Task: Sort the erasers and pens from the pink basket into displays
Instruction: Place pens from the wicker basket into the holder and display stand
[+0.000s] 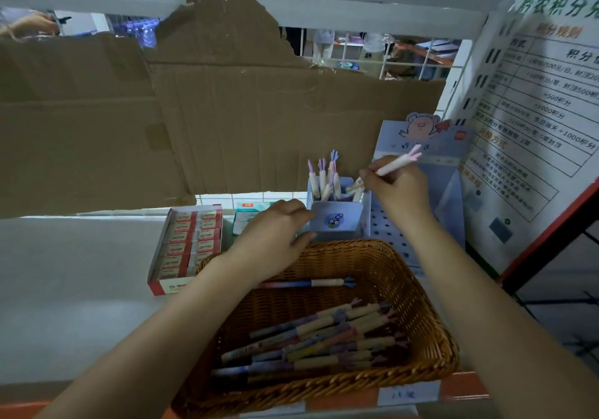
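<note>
A brown wicker basket (418, 292) stands at the shelf's front edge with several pens (324, 337) lying in it. My right hand (397, 188) pinches a white pen (400, 160) with a pink forked cap, held tilted above the blue pen display (337, 217), which holds several upright pens (324, 178). My left hand (275, 237) reaches over the basket's far rim, fingertips touching the display's left front corner. One more pen (311, 283) lies just under my left wrist. A red and white box of erasers (186, 243) sits left of the basket.
A torn cardboard sheet (227, 120) covers the back of the shelf. A tall blue display card with a pig (421, 133) stands behind the pen holder. A printed poster (534, 120) hangs at the right. A teal and white box (241, 217) sits behind my left hand.
</note>
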